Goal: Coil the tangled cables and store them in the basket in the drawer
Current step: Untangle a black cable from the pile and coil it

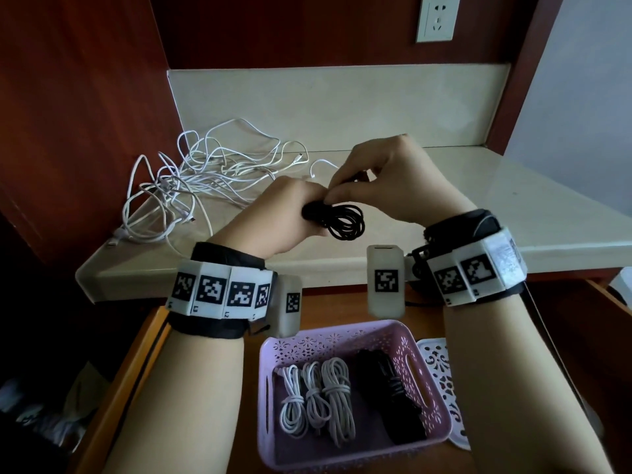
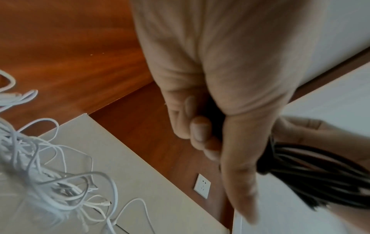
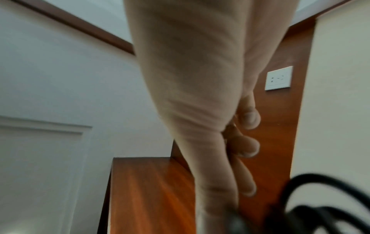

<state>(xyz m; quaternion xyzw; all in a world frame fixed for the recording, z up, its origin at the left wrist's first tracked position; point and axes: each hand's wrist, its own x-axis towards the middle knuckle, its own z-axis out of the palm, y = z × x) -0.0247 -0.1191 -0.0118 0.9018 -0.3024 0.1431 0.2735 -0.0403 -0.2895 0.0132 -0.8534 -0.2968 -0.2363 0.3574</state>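
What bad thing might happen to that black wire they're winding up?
1. The black cable coil is held above the counter only by the left hand and right hand; if either grip slackens before the end is tucked, the loops may spring open.
2. The white cable tangle lies close beside the hands, so a loose end might snag in it.
3. The purple basket already holds several bundles, so a loose coil may fit poorly.

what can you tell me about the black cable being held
The black cable is thin, glossy and wound into a small round coil of several loops. It hangs in the air above the pale counter's front edge. The left hand grips one side of the coil; the right hand pinches it from above.
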